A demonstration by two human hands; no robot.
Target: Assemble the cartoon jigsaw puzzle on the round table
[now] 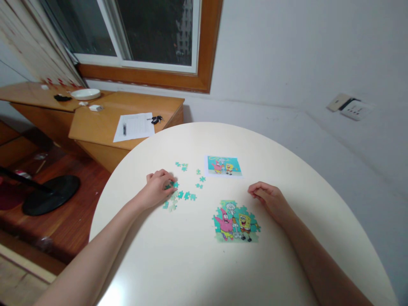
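My left hand [158, 188] is over the loose jigsaw pieces on the left, its fingers curled around a teal puzzle piece [175, 185]. More loose pieces [187, 195] in teal and pale green lie beside and below its fingertips. A partly assembled jigsaw puzzle [236, 223] with pink, yellow and pale cartoon figures lies flat in front of me; its upper edge is uneven. To the right of it, my right hand [268, 199] rests with thumb and fingers pressed together. Whatever they may hold is hidden. The reference picture card [225, 166] lies beyond the puzzle.
Everything lies on a round white table [197, 276]. Several small pieces [200, 185] are scattered between my left hand and the card. Behind on the left, a wooden cabinet [105, 127] bears a paper sheet [135, 127], keys [156, 120] and a white dish [86, 94].
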